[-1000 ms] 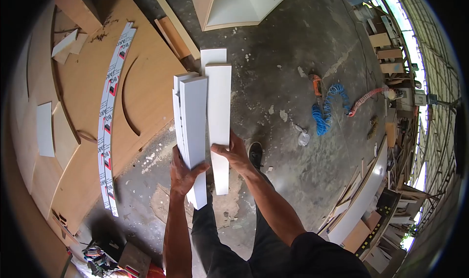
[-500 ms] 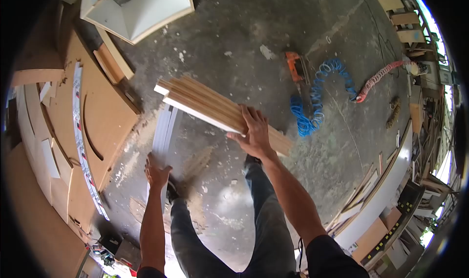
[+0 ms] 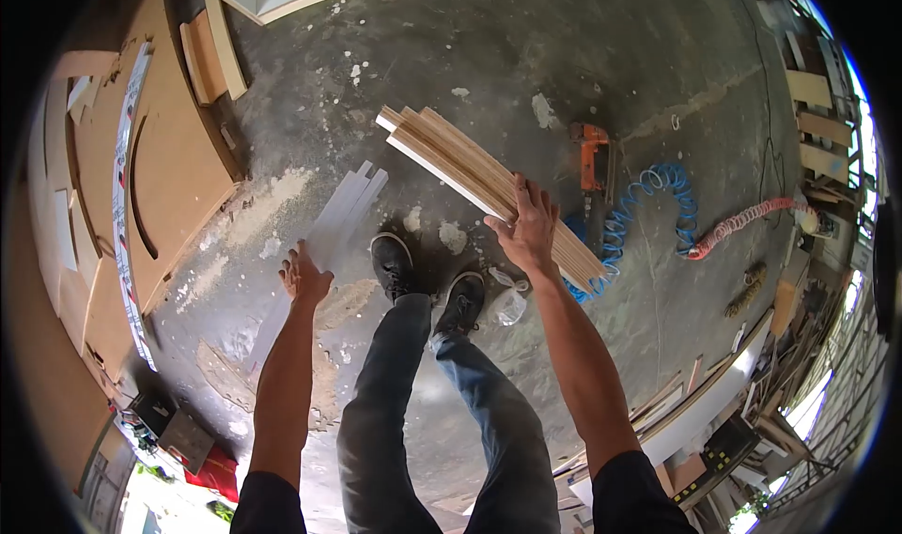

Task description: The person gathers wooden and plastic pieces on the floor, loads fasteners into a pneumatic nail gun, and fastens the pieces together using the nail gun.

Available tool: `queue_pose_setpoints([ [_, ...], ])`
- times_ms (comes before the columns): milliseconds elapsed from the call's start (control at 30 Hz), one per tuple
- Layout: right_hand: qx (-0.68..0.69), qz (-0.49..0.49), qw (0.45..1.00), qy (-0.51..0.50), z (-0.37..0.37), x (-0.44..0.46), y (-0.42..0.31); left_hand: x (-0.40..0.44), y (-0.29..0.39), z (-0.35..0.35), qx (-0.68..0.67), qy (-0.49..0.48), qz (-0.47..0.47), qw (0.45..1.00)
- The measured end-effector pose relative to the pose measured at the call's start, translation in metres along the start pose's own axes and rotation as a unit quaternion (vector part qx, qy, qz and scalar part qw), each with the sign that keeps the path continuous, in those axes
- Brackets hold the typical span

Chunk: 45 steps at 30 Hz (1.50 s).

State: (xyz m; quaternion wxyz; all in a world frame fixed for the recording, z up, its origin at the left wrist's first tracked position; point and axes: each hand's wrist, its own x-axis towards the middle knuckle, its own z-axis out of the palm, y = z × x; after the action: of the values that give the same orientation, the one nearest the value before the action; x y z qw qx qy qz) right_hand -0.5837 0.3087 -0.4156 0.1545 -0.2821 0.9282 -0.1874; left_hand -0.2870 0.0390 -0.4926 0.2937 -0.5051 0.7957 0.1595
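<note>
In my right hand (image 3: 528, 226) is a bundle of wooden strips (image 3: 449, 158), brown on top with a white face along the near side. The thumb lies on the near edge and the fingers reach over the top. My left hand (image 3: 305, 276) grips a bundle of pale grey-white strips (image 3: 348, 205), their far ends slightly uneven. Both bundles are held above the concrete floor, with a gap between them. Part of the grey-white strips is hidden under my left hand and forearm.
An orange nail gun (image 3: 592, 158) with a coiled blue air hose (image 3: 669, 172) lies on the floor beyond my right hand. Large brown boards (image 3: 193, 158) line the left side, with a long printed strip (image 3: 124, 196) on them. Scrap wood (image 3: 822, 125) is piled along the right.
My feet have stepped closer together as the view shifts. The two bundles, which overlapped at their far ends, are now apart. Both hands keep their grip.
</note>
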Motion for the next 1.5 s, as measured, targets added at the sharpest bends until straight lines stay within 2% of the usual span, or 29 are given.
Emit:
queue_pose_setpoints([
  [233, -0.103, -0.082, 0.991, -0.029, 0.085, 0.100, -0.017, 0.060, -0.009, 0.038, 0.004, -0.025, -0.008, 1.000],
  [400, -0.151, -0.141, 0.978, -0.038, 0.152, 0.162, -0.032, 0.086, -0.032, 0.062, 0.044, 0.038, 0.057, 0.997],
  [533, -0.174, -0.208, 0.962, -0.027, 0.201, 0.200, -0.058, 0.110, -0.056, 0.063, 0.056, 0.050, 0.055, 0.996],
  [600, -0.176, -0.229, 0.957, -0.021, 0.227, 0.213, -0.068, 0.120, -0.072, 0.062, 0.039, 0.056, 0.031, 0.997],
  [633, -0.181, -0.248, 0.952, -0.024, 0.239, 0.218, -0.072, 0.123, -0.082, 0.067, 0.047, 0.116, 0.031, 0.992],
  [767, -0.161, -0.294, 0.942, -0.006, 0.280, 0.229, -0.087, 0.136, -0.114, 0.073, 0.001, 0.128, -0.046, 0.991],
  [867, -0.150, -0.311, 0.939, -0.004, 0.285, 0.231, -0.092, 0.136, -0.138, 0.092, -0.028, 0.103, -0.088, 0.990],
  [933, -0.139, -0.331, 0.933, -0.009, 0.284, 0.234, -0.084, 0.130, -0.146, 0.108, -0.038, 0.126, -0.099, 0.986],
  [1000, -0.142, -0.347, 0.927, -0.028, 0.267, 0.232, -0.076, 0.121, -0.152, 0.123, -0.099, 0.100, -0.099, 0.985],
  [1033, -0.152, -0.354, 0.922, -0.025, 0.258, 0.227, -0.072, 0.126, -0.166, 0.152, -0.091, 0.141, -0.079, 0.983],
  [1067, -0.151, -0.350, 0.924, -0.030, 0.254, 0.226, -0.064, 0.123, -0.168, 0.162, -0.083, 0.119, -0.080, 0.986],
  [1133, -0.153, -0.372, 0.915, 0.029, 0.245, 0.226, -0.038, 0.100, -0.149, 0.152, -0.128, 0.120, -0.107, 0.979],
  [1200, -0.154, -0.362, 0.918, 0.050, 0.228, 0.219, -0.017, 0.090, -0.146, 0.157, -0.147, 0.185, -0.094, 0.967],
  [1267, -0.170, -0.368, 0.910, 0.089, 0.211, 0.209, 0.003, 0.075, -0.128, 0.151, -0.102, 0.266, -0.129, 0.950],
  [1300, -0.172, -0.385, 0.899, 0.121, 0.212, 0.209, 0.019, 0.070, -0.129, 0.155, -0.105, 0.270, -0.134, 0.948],
  [1367, -0.189, -0.381, 0.898, 0.111, 0.213, 0.203, 0.044, 0.058, -0.130, 0.168, -0.013, 0.321, -0.052, 0.946],
  [1433, -0.209, -0.369, 0.899, 0.107, 0.213, 0.202, 0.058, 0.055, -0.136, 0.199, -0.004, 0.358, -0.038, 0.933],
  [1500, -0.275, -0.391, 0.864, 0.160, 0.213, 0.198, 0.072, 0.050, -0.139, 0.219, 0.021, 0.406, -0.025, 0.913],
])
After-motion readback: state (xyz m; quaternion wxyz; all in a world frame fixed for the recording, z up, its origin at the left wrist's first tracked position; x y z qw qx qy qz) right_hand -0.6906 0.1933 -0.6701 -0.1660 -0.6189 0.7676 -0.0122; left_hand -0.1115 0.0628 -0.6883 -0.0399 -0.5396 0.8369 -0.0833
